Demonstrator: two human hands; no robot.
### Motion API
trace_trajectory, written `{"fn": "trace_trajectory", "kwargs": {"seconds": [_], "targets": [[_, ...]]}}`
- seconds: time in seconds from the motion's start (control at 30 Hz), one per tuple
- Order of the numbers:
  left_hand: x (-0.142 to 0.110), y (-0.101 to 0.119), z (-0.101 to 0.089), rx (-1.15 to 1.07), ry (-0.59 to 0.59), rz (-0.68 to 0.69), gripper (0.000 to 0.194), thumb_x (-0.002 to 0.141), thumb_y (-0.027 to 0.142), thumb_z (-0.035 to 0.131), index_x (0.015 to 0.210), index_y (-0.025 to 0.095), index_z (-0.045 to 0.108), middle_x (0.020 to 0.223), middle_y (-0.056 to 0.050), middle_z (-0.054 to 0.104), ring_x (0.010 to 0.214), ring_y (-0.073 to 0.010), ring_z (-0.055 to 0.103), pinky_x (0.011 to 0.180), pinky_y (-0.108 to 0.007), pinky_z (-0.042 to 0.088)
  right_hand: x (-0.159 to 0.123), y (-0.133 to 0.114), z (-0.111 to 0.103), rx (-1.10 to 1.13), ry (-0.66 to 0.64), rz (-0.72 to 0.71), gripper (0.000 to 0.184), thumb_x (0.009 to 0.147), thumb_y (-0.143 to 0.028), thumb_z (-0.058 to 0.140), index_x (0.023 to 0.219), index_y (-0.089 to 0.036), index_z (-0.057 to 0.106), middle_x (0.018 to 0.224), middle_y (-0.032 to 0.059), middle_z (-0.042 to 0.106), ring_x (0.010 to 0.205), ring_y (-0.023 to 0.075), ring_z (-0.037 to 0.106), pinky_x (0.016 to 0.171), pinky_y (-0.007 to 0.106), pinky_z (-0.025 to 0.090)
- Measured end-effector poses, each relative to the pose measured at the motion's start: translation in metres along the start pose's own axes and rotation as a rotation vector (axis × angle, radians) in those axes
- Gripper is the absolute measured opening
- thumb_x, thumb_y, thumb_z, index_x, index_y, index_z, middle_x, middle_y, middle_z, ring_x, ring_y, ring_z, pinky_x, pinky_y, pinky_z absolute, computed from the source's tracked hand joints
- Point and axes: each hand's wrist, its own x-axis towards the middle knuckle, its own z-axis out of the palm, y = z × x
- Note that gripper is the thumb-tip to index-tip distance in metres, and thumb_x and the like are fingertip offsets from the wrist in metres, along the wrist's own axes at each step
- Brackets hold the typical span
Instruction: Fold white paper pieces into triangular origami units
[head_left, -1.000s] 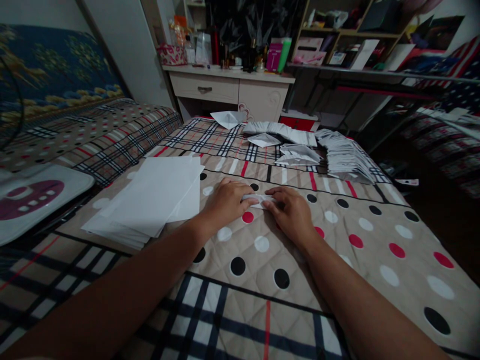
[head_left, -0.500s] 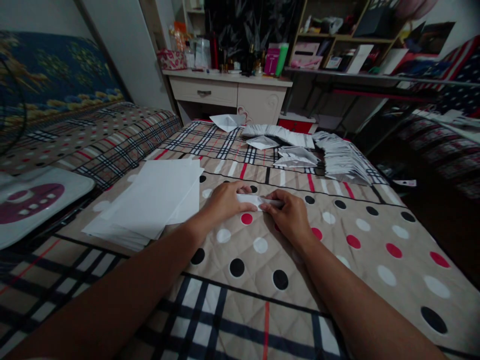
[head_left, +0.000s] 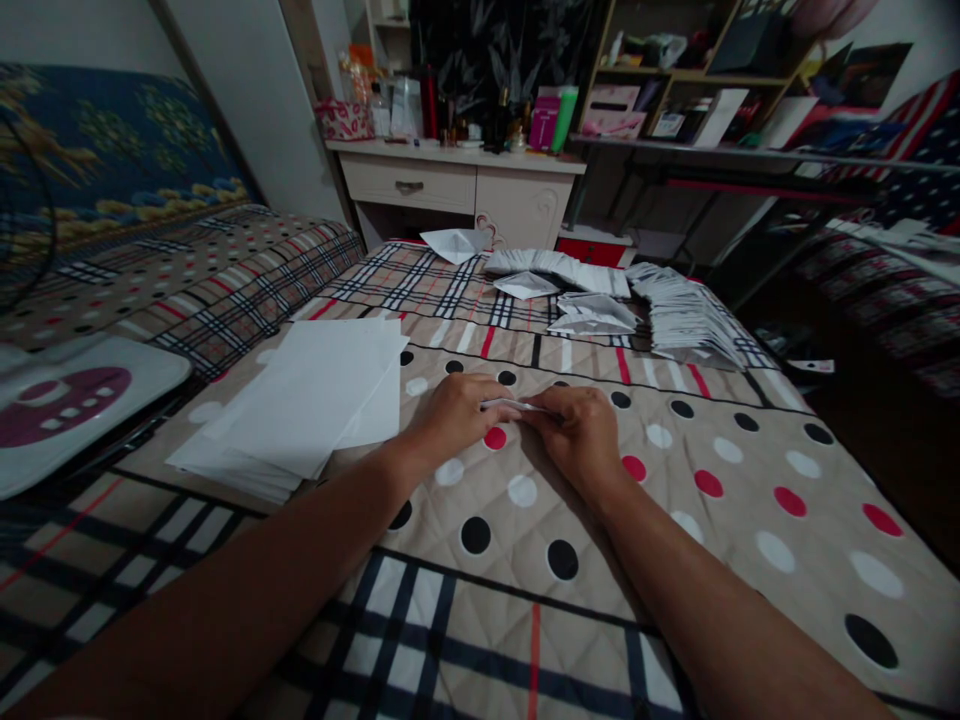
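Between my two hands is a narrow strip of folded white paper (head_left: 511,404), seen nearly edge-on just above the quilt. My left hand (head_left: 463,408) pinches its left end, thumb on the near side. The right end sits in the closed fingers of my right hand (head_left: 576,425), which hide much of it. To the left of my hands lies a loose stack of white paper sheets (head_left: 300,390). Farther back on the quilt are rows of folded paper pieces (head_left: 694,320), along with single folded pieces (head_left: 525,286) and another one (head_left: 454,244) near the dresser.
A polka-dot and plaid quilt (head_left: 517,540) spreads under everything. At the left edge stands a white object with a purple oval (head_left: 67,405). A dresser (head_left: 420,180) crowded with bottles and boxes is at the back; a shelf desk (head_left: 720,150) stands back right.
The folded paper has turned from showing its flat white face to almost edge-on. My hands have rolled with it and come slightly closer together. The stack and folded rows have stayed put.
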Motion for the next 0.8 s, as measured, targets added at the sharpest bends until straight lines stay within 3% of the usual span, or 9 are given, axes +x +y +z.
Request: {"fn": "trace_trajectory", "kwargs": {"seconds": [0.17,0.3,0.4,0.5,0.7,0.8], "targets": [[0.001,-0.001,0.001,-0.147,0.005,-0.137,0.017,0.084,0.009,0.059,0.084,0.016,0.075,0.082,-0.004,0.076,0.064,-0.0125,0.069,0.057,-0.021,0.053,0.0,-0.001,-0.003,-0.025,0.004,0.035,0.02,0.088,-0.027,0.058,0.082,-0.023,0.076,0.071,0.0016,0.072,0.07,0.0195,0.065,0.071,0.032,0.04],[0.003,0.0,-0.001,-0.288,0.002,-0.312,0.017,0.084,0.008,0.057,0.084,0.014,0.073,0.067,-0.001,0.071,0.049,-0.009,0.065,0.044,-0.015,0.047,-0.001,0.001,-0.004,0.015,0.009,0.109,0.021,0.088,-0.03,0.057,0.086,-0.024,0.077,0.071,0.0016,0.072,0.067,0.0186,0.064,0.062,0.03,0.039],[0.005,0.003,-0.006,-0.358,0.012,-0.503,0.007,0.081,0.016,0.066,0.077,0.012,0.07,0.053,0.002,0.063,0.042,-0.009,0.061,0.04,-0.015,0.044,-0.002,0.008,-0.002,0.209,0.046,0.315,0.022,0.078,-0.042,0.069,0.079,-0.021,0.076,0.063,0.0013,0.069,0.057,0.0166,0.059,0.052,0.027,0.037],[0.007,0.006,-0.01,-0.434,0.002,-0.637,0.013,0.082,0.021,0.066,0.074,0.011,0.066,0.051,0.002,0.062,0.037,-0.0075,0.055,0.036,-0.015,0.04,-0.001,0.013,0.0,0.461,0.07,0.488,0.034,0.065,-0.048,0.079,0.07,-0.016,0.071,0.053,0.0012,0.063,0.044,0.012,0.049,0.041,0.023,0.031],[0.009,0.003,-0.011,-0.48,0.082,-0.706,0.031,0.09,0.032,0.056,0.064,0.015,0.057,0.037,0.007,0.045,0.028,-0.0056,0.04,0.032,-0.016,0.03,0.001,0.007,-0.003,0.837,0.027,0.478,0.032,0.075,-0.046,0.071,0.075,-0.014,0.067,0.047,-0.0008,0.059,0.036,0.0063,0.04,0.035,0.018,0.027],[0.009,0.0,-0.008,-0.52,0.109,-0.696,0.038,0.086,0.045,0.058,0.064,0.015,0.058,0.036,0.007,0.042,0.029,-0.0054,0.037,0.032,-0.017,0.026,0.002,0.003,-0.003,0.962,0.044,0.492,0.032,0.08,-0.046,0.066,0.081,-0.014,0.066,0.038,-0.0061,0.049,0.03,0.0051,0.032,0.031,0.017,0.02]]}}
